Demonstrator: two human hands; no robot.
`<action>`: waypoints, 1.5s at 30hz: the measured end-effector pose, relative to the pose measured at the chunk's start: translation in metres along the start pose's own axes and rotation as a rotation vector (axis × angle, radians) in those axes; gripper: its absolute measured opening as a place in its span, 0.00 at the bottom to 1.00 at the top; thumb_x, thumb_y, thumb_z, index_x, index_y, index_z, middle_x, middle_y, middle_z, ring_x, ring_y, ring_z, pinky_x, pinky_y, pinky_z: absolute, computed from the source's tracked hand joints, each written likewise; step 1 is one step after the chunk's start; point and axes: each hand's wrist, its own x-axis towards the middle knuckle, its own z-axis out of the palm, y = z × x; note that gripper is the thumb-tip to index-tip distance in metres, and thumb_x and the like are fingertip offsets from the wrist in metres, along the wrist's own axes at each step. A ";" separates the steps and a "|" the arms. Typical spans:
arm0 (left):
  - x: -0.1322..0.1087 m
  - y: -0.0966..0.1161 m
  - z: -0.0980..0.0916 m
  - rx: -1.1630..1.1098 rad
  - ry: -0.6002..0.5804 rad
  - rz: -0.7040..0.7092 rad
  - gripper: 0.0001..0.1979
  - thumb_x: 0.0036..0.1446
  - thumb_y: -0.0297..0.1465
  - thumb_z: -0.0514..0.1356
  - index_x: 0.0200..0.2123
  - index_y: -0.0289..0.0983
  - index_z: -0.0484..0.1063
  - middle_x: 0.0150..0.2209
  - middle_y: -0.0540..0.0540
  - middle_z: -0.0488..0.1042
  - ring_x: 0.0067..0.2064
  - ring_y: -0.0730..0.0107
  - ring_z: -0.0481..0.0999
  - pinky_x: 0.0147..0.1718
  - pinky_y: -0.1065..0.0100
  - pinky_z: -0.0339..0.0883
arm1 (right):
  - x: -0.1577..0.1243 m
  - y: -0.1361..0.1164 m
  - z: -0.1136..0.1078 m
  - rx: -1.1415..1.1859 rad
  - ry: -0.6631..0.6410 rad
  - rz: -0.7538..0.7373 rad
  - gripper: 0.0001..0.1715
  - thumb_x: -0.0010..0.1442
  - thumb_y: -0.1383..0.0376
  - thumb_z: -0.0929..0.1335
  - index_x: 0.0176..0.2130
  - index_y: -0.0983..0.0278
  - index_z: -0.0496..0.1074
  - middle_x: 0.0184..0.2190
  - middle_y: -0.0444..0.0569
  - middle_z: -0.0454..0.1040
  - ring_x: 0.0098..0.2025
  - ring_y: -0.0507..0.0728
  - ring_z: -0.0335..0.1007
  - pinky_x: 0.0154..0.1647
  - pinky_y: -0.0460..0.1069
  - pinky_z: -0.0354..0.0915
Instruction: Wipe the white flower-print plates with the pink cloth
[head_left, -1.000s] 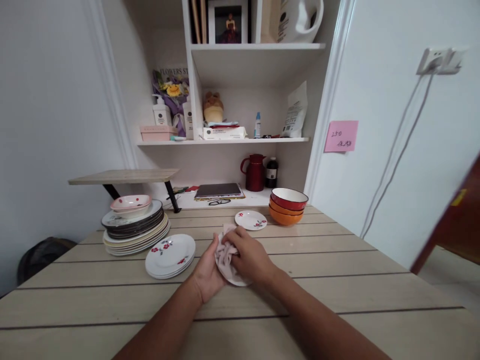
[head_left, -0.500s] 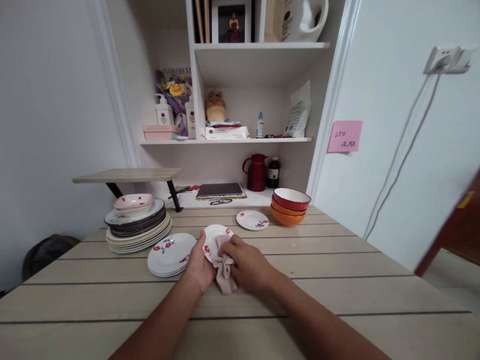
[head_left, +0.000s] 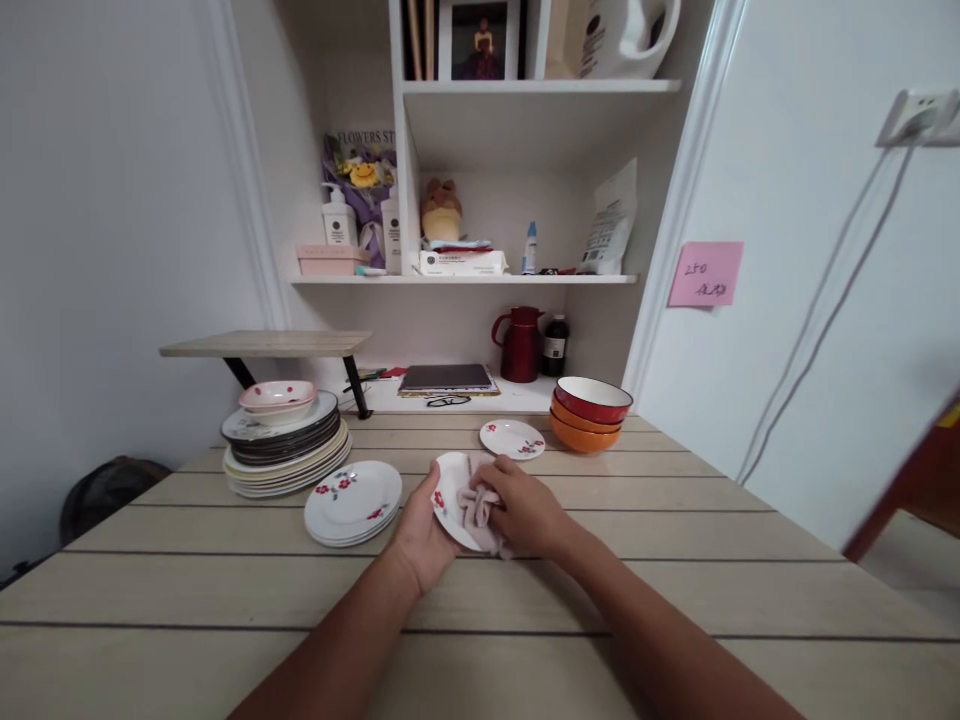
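Note:
A small white plate with red flowers is tilted up above the table, gripped at its left edge by my left hand. My right hand clutches a crumpled pinkish-grey cloth and presses it against the plate's right side, hiding part of it. Left of my left hand lies a short stack of white flowered plates. Beyond my hands, another small flowered plate rests flat on the table.
At the left stands a tall stack of plates topped by pink-rimmed dishes, near a small raised shelf. Red and orange bowls are nested at the back right. Behind sit a red jug, a dark bottle and glasses.
The held plate has turned and tilted more steeply. The cloth has moved from its lower front to its right side. The whole view has shifted slightly.

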 end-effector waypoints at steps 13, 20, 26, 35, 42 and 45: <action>-0.001 -0.018 0.008 0.008 -0.104 -0.116 0.21 0.61 0.43 0.53 0.45 0.33 0.73 0.38 0.40 0.80 0.42 0.58 0.78 0.47 0.59 0.66 | 0.005 -0.002 0.005 0.111 0.165 0.038 0.21 0.53 0.72 0.65 0.47 0.55 0.68 0.45 0.46 0.64 0.40 0.54 0.64 0.37 0.46 0.56; -0.001 -0.010 0.003 0.015 -0.060 -0.089 0.24 0.61 0.45 0.51 0.48 0.31 0.72 0.40 0.38 0.79 0.43 0.56 0.78 0.48 0.55 0.66 | 0.005 0.005 0.003 0.048 0.074 0.058 0.22 0.52 0.72 0.65 0.47 0.57 0.68 0.45 0.47 0.64 0.39 0.54 0.64 0.35 0.46 0.54; 0.000 0.006 -0.005 0.010 0.035 -0.004 0.19 0.61 0.41 0.53 0.44 0.32 0.73 0.37 0.40 0.80 0.42 0.57 0.78 0.46 0.57 0.68 | -0.003 -0.018 0.008 0.042 -0.010 -0.101 0.21 0.52 0.72 0.63 0.46 0.58 0.67 0.44 0.47 0.64 0.36 0.52 0.64 0.37 0.47 0.56; 0.001 -0.008 0.000 0.032 -0.069 -0.070 0.19 0.61 0.42 0.54 0.42 0.33 0.74 0.38 0.40 0.80 0.43 0.57 0.78 0.48 0.56 0.66 | 0.003 -0.013 0.004 0.073 0.086 -0.025 0.24 0.52 0.73 0.64 0.48 0.55 0.67 0.46 0.47 0.64 0.41 0.54 0.65 0.38 0.47 0.56; -0.001 -0.010 0.001 0.030 -0.113 -0.076 0.22 0.61 0.42 0.53 0.50 0.33 0.71 0.41 0.39 0.79 0.43 0.57 0.78 0.48 0.56 0.66 | 0.005 0.004 -0.001 0.030 0.050 0.065 0.22 0.53 0.71 0.65 0.48 0.56 0.67 0.46 0.48 0.64 0.41 0.55 0.64 0.36 0.47 0.55; -0.001 -0.004 -0.001 0.027 -0.067 -0.040 0.22 0.61 0.42 0.53 0.50 0.33 0.71 0.42 0.39 0.79 0.43 0.57 0.78 0.47 0.56 0.67 | 0.001 -0.002 -0.001 0.009 -0.006 0.006 0.21 0.53 0.71 0.65 0.47 0.57 0.67 0.46 0.48 0.64 0.40 0.54 0.64 0.36 0.47 0.54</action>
